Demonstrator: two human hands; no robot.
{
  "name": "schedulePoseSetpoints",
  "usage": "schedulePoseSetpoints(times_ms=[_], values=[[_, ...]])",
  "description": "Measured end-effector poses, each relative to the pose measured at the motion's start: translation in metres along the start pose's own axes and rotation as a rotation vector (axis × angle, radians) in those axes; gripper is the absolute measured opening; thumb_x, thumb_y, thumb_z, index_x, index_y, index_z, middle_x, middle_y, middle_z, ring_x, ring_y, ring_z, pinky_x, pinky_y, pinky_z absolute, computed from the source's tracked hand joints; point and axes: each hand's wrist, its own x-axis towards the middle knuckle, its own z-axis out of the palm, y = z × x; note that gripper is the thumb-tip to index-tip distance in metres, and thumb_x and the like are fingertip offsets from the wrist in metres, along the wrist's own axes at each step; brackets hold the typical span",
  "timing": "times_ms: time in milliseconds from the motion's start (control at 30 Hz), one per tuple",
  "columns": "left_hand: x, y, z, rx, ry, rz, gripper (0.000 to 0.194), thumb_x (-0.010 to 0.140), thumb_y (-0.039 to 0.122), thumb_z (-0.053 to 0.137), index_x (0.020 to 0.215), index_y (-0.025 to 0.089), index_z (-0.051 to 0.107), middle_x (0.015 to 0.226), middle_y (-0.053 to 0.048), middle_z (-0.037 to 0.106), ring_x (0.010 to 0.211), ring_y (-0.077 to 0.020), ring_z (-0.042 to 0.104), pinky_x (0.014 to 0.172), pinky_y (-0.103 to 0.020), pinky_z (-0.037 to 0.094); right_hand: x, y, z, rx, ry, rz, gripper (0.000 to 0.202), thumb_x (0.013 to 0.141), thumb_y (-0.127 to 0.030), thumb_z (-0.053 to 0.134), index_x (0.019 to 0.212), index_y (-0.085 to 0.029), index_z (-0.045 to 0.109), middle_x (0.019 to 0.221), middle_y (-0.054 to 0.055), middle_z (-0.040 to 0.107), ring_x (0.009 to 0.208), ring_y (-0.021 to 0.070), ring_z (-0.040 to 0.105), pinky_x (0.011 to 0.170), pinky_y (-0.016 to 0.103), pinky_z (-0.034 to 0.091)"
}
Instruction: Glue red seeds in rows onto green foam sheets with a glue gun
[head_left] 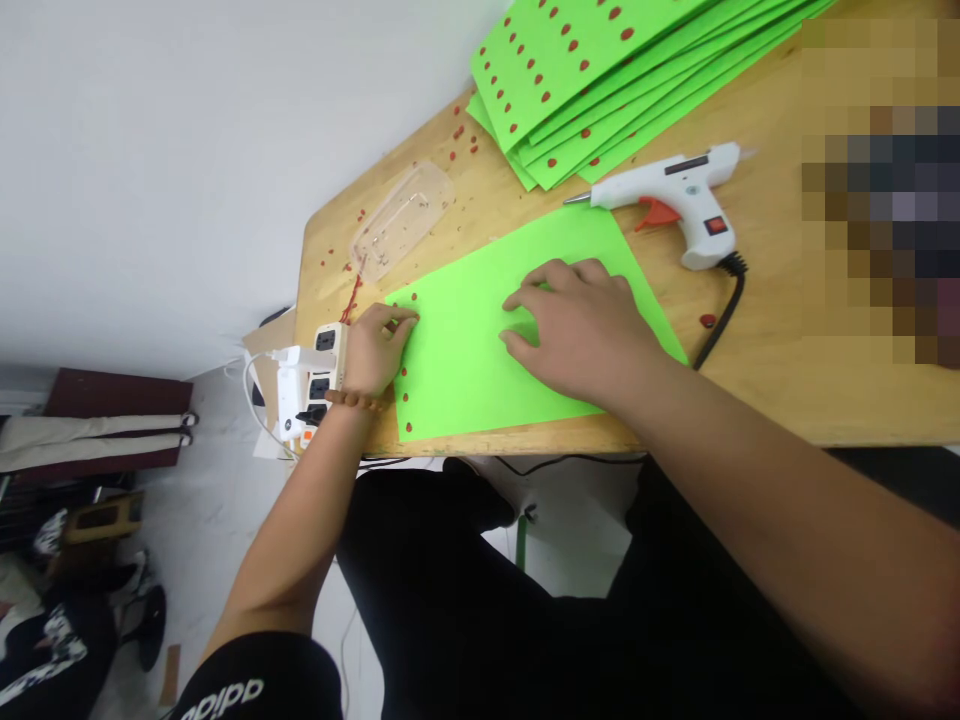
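Note:
A bright green sheet (465, 350) lies on the wooden table in front of me. Small red beans (406, 397) sit in a row along its left end. My left hand (377, 345) is at that end, thumb and forefinger closed in a pinch on a red bean (417, 317) at the sheet's surface; the fingertips partly cover it. My right hand (581, 325) rests over the middle of the sheet, open, fingers spread and bent, with nothing in it. Behind the sheet's far right corner lies a white glue gun (667, 190) with a red trigger, its metal nozzle pointing left.
Several green sheets with red beans (577, 60) are stacked at the back. A clear plastic tray (401, 220) stands behind the left hand, with loose beans around it. A power strip (330, 350) with plugs sits at the table's left edge. The glue gun's black cord (724, 320) curves beside the sheet.

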Motion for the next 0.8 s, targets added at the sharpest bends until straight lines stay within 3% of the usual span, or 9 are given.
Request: schedulePoseSetpoints(times_ms=[233,367,500,567,633,733,800], values=[[0.001,0.002,-0.003,0.073,-0.052,0.086,0.014,0.097,0.020,0.076,0.104,0.026,0.087,0.107,-0.007,0.078,0.099,-0.0243,0.072,0.099,-0.044,0.061,0.000,0.000,-0.001,-0.010,0.002,0.002,0.043,0.104,-0.042,0.056,0.134,-0.023,0.080,0.151,0.015,0.066,0.137,0.0446,0.054,0.108,0.062,0.048],[0.000,0.005,-0.008,0.220,-0.146,0.193,0.025,0.096,0.017,0.068,0.112,0.023,0.086,0.116,-0.010,0.077,0.110,-0.0292,0.072,0.105,-0.047,0.060,0.000,0.000,0.001,-0.019,0.001,-0.003,0.044,0.105,-0.044,0.056,0.135,-0.024,0.079,0.151,0.015,0.066,0.137,0.0450,0.054,0.108,0.062,0.048],[0.004,0.016,-0.020,0.417,-0.297,0.274,0.027,0.095,0.015,0.066,0.112,0.023,0.086,0.130,-0.013,0.078,0.118,-0.0354,0.069,0.095,-0.047,0.060,0.000,0.001,0.003,-0.032,0.023,-0.004,0.043,0.104,-0.045,0.056,0.135,-0.027,0.080,0.151,0.015,0.067,0.135,0.0451,0.054,0.108,0.063,0.048],[0.009,0.021,-0.029,0.387,-0.340,0.253,0.030,0.093,0.012,0.067,0.114,0.024,0.085,0.131,-0.010,0.079,0.114,-0.0334,0.072,0.093,-0.044,0.060,0.000,0.001,0.003,-0.030,0.026,0.001,0.044,0.104,-0.045,0.056,0.135,-0.026,0.080,0.150,0.015,0.067,0.135,0.0449,0.055,0.108,0.062,0.049],[0.015,0.023,-0.040,0.234,-0.235,0.159,0.039,0.095,0.010,0.063,0.124,0.024,0.083,0.128,-0.008,0.080,0.106,-0.0282,0.075,0.095,-0.041,0.060,0.000,0.001,0.003,-0.020,0.017,0.004,0.045,0.103,-0.044,0.056,0.136,-0.024,0.080,0.150,0.016,0.068,0.135,0.0447,0.056,0.108,0.062,0.049],[0.019,0.022,-0.050,0.036,0.036,0.013,0.041,0.100,0.012,0.059,0.136,0.021,0.078,0.120,-0.008,0.081,0.096,-0.0227,0.076,0.091,-0.038,0.061,-0.001,0.001,0.001,-0.006,0.003,-0.007,0.046,0.103,-0.044,0.055,0.137,-0.023,0.079,0.152,0.016,0.067,0.136,0.0444,0.056,0.108,0.063,0.049],[0.019,0.019,-0.050,0.034,0.083,0.003,0.035,0.101,0.016,0.063,0.133,0.020,0.077,0.117,-0.009,0.080,0.092,-0.0216,0.075,0.086,-0.036,0.062,-0.001,0.001,0.000,-0.004,-0.004,-0.011,0.047,0.104,-0.044,0.054,0.137,-0.023,0.079,0.153,0.016,0.067,0.137,0.0438,0.055,0.109,0.063,0.049]])
